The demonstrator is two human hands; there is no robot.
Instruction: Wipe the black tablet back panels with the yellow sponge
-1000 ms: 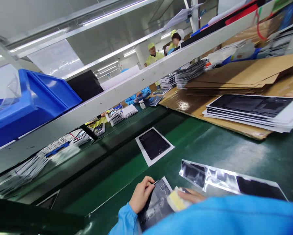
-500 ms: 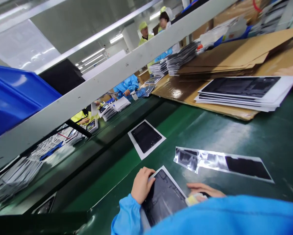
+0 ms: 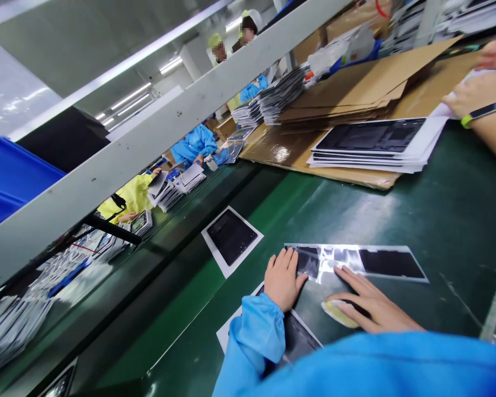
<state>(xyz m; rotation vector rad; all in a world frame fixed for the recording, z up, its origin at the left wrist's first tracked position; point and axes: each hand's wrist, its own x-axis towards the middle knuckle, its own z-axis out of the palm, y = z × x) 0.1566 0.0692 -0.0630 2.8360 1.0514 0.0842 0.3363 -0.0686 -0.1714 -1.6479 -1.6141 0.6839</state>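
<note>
A long glossy film strip, partly clear and partly black, lies on the green work surface. My left hand rests flat with fingers stretched over the strip's left end, the thumb apart. My right hand reaches to the strip's lower edge with its fingertips. Between its thumb and fingers sits a small yellow-and-white pad, perhaps a sponge or folded cloth. Below my left hand lies a black panel with a white border, partly hidden by my blue sleeve.
Another white-bordered black panel lies up and left of my hands. A stack of similar sheets sits on brown cardboard. At the far right, another person's hand is at the sheets. A metal rail crosses above.
My left hand has moved off the black panel, up and right onto the film strip's left end. My right hand has moved up to the strip with the pad. The view has shifted slightly.
</note>
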